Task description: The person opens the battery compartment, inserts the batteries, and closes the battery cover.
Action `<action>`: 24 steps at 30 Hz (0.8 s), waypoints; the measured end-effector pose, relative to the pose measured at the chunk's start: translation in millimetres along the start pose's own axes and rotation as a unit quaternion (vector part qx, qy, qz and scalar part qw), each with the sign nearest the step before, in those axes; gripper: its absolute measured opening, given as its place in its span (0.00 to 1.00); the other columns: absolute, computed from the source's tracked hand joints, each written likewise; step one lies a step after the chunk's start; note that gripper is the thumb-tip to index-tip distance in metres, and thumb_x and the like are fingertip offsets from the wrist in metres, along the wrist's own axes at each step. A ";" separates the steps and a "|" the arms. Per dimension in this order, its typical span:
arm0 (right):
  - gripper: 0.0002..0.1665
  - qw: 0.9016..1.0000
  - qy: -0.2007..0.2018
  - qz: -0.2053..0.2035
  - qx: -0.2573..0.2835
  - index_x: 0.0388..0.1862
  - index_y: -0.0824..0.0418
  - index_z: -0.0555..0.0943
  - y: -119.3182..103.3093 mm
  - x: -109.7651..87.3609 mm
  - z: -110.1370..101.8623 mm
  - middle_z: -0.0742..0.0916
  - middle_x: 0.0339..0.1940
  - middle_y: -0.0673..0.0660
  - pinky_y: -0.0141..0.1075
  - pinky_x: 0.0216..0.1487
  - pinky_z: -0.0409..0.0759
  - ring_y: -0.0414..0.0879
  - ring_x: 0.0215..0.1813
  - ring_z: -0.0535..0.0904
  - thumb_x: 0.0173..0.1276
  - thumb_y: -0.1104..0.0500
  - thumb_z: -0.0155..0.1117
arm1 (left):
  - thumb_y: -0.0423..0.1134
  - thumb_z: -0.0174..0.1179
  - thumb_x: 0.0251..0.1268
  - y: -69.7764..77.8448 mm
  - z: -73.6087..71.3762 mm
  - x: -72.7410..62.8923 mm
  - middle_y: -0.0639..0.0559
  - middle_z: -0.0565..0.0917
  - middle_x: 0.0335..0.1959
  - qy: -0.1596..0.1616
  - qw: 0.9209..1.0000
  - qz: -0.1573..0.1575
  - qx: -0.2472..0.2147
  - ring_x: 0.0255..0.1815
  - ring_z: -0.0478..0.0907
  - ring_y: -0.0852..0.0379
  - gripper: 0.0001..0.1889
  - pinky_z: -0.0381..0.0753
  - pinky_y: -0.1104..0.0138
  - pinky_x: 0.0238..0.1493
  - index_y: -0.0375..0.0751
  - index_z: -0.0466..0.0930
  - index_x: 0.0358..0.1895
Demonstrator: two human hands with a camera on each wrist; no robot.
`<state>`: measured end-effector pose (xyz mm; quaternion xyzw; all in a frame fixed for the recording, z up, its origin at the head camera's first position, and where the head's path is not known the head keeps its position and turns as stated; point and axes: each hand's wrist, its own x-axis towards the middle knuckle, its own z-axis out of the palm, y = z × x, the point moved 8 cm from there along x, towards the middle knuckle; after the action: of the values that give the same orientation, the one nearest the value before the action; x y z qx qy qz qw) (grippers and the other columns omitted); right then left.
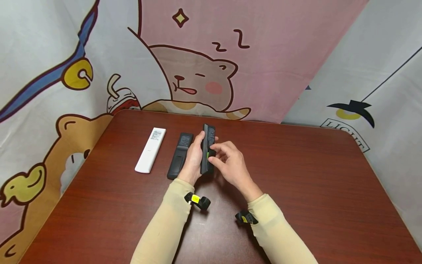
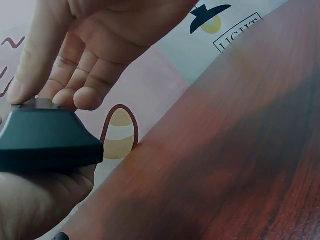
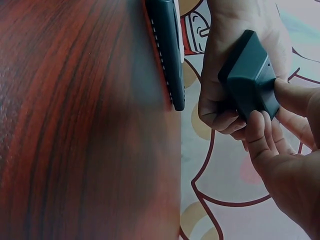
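My left hand [image 1: 192,161] grips a black remote control [image 1: 205,146], held on edge above the table with its labelled back turned right. Against that back, my right hand [image 1: 232,163] pinches a small dark piece with thumb and fingertips; it looks like the battery cover. A sliver of bright green shows beside the piece, too small to identify. In the left wrist view, the thumb and fingers meet on top of the remote's end [image 2: 50,142]. From the right wrist, the remote [image 3: 247,75] lies across the left palm.
Left of the hands, a second black remote [image 1: 179,156] lies back-up on the brown table [image 1: 306,183], close by my left hand. Farther left is a white remote [image 1: 151,150], also back-up. A printed cloth [image 1: 280,55] hangs behind the table.
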<state>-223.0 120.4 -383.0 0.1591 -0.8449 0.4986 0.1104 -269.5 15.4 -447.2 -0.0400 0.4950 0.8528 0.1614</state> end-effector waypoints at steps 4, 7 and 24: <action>0.19 1.000 -0.001 -0.010 -0.004 0.53 0.66 0.86 -0.4 -0.1 -0.2 0.83 0.44 0.66 0.50 0.44 0.85 0.51 0.39 0.82 0.63 0.70 0.75 | 0.59 0.39 0.83 1.2 -0.5 0.1 0.51 0.80 0.39 0.002 1.000 0.002 0.004 0.35 0.77 0.59 0.33 0.78 0.68 0.34 0.32 0.75 0.65; 0.19 1.000 0.001 -0.011 -0.007 0.53 0.65 0.86 -0.1 -0.4 -0.7 0.83 0.44 0.64 0.46 0.43 0.85 0.49 0.39 0.82 0.63 0.69 0.76 | 0.59 0.39 0.83 1.3 -0.6 0.1 0.50 0.80 0.39 0.002 1.000 0.001 0.002 0.35 0.77 0.59 0.31 0.78 0.68 0.34 0.34 0.77 0.63; 0.17 1.000 0.020 -0.023 -0.009 0.48 0.66 0.88 -2.3 -2.2 -0.3 0.83 0.40 0.60 0.44 0.38 0.85 0.49 0.34 0.83 0.60 0.68 0.79 | 0.60 0.37 0.84 2.9 1.1 -3.5 0.49 0.80 0.37 -0.012 1.000 -0.002 -0.009 0.33 0.78 0.59 0.32 0.79 0.67 0.33 0.33 0.77 0.62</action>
<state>-220.1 119.9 -381.8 0.1676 -0.8430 0.4915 0.1398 -267.0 14.1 -443.4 -0.0318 0.4853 0.8573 0.1689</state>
